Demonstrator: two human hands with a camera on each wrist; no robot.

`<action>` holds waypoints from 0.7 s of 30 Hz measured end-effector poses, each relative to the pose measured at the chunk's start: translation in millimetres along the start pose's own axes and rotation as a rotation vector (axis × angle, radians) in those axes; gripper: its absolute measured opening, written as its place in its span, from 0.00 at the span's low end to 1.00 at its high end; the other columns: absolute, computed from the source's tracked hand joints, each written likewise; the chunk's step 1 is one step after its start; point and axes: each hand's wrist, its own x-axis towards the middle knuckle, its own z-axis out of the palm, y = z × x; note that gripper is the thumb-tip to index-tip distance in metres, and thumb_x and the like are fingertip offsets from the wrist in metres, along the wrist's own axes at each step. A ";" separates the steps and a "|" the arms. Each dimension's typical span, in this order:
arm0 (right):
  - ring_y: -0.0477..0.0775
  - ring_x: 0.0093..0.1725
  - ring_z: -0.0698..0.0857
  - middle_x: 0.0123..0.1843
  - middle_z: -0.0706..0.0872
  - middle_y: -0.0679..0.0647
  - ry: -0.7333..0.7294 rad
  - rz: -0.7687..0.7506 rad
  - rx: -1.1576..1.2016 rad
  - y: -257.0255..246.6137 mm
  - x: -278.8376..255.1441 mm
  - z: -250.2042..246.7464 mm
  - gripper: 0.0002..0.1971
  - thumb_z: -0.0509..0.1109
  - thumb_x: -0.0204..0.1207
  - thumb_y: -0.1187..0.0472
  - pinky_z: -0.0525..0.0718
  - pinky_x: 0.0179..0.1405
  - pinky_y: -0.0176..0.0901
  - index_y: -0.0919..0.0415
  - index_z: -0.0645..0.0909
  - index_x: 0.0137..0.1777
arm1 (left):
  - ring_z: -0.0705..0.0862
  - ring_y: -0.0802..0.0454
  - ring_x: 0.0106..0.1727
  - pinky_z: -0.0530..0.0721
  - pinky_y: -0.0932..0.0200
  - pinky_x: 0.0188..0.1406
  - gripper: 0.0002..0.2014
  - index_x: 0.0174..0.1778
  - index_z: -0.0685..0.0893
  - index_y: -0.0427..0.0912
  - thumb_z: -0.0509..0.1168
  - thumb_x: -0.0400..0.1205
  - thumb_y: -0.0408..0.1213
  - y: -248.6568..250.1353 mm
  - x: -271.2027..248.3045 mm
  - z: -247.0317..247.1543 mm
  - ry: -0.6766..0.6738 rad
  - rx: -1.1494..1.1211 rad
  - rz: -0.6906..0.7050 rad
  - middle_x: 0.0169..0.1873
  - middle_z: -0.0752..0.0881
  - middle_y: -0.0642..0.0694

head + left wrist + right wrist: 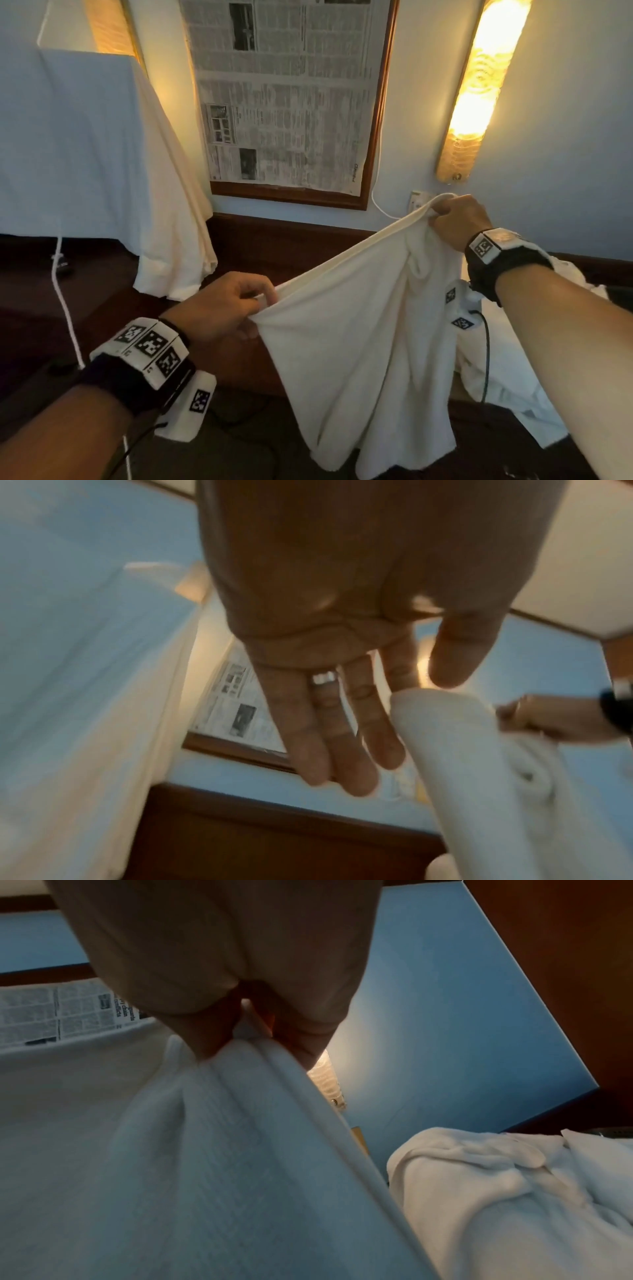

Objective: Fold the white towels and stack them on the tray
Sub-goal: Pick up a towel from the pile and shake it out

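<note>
**Supervisor:** State the step in hand at that moment.

**Operator:** I judged it to be the spreading step, ahead of the first fold. I had one white terry-cloth towel point(370, 342) lifted in the air above the dark wooden desk point(239, 442). My left hand point(219, 305) pinched the lower end of its hemmed top edge between thumb and index finger; the left wrist view showed the other three fingers point(329, 739) extended and free. My right hand point(457, 221) was curled tight round the higher end, with bunched cloth inside the grip, as the right wrist view confirmed. The edge ran taut but sloped, and the body hung in uneven gathers.

**Supervisor:** Remaining stock and destination?

**Operator:** A crumpled pile of white towels point(507, 377) lay at the right, under my right forearm. I could not find the tray in any view.

**Supervisor:** Requirements for the next move?

**Operator:** In my judgement: level the two hands, work the right grip out to a true corner, and shake the gathers flat. Then bring corner to corner for the first fold. The left pinch was slight; a hard shake could pull the hem free.
</note>
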 end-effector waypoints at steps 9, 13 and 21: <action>0.64 0.52 0.84 0.54 0.88 0.63 -0.155 0.043 0.296 -19.5 -19.3 35.8 0.07 0.71 0.77 0.68 0.84 0.59 0.56 0.64 0.90 0.50 | 0.82 0.46 0.35 0.77 0.54 0.34 0.09 0.36 0.80 0.44 0.72 0.80 0.36 -51.3 0.1 -29.4 0.507 0.352 -0.050 0.32 0.83 0.44; 0.66 0.58 0.86 0.56 0.89 0.64 -0.332 0.231 0.529 -26.4 -31.7 46.2 0.10 0.74 0.74 0.72 0.85 0.64 0.61 0.69 0.88 0.55 | 0.90 0.46 0.48 0.91 0.44 0.47 0.09 0.48 0.85 0.54 0.74 0.81 0.35 -76.2 10.8 -66.7 0.792 -0.261 -0.068 0.48 0.90 0.44; 0.56 0.46 0.87 0.49 0.88 0.57 -0.295 0.295 0.576 -22.9 -58.3 96.9 0.09 0.67 0.83 0.65 0.86 0.36 0.45 0.60 0.85 0.60 | 0.86 0.42 0.50 0.88 0.39 0.56 0.11 0.36 0.89 0.49 0.72 0.80 0.50 -140.2 50.4 -129.1 0.844 -0.251 -0.181 0.44 0.88 0.44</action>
